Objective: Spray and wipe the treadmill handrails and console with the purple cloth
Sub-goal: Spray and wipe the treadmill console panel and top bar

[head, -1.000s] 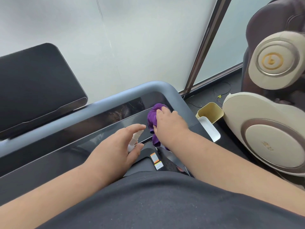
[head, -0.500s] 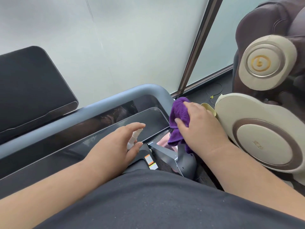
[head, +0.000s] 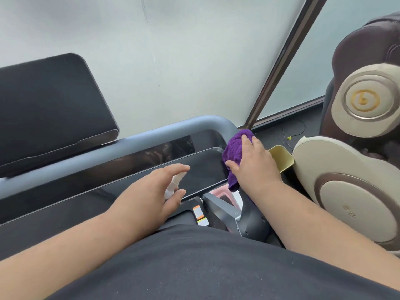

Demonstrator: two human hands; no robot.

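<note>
Dominating the right side, a cream and brown massage chair (head: 355, 174) stands just beside the treadmill, a yellow bin (head: 281, 160) between them. Next in size, the grey handrail (head: 151, 132) curves around the glossy black console (head: 134, 169). At its right corner the right hand (head: 253, 163) presses the purple cloth (head: 234, 148) against the rail's bend, fingers spread flat over it, cloth bunched under the palm and hanging below the wrist. Over the console the left hand (head: 149, 191) grips a small white spray bottle (head: 174, 184), forefinger on its top.
</note>
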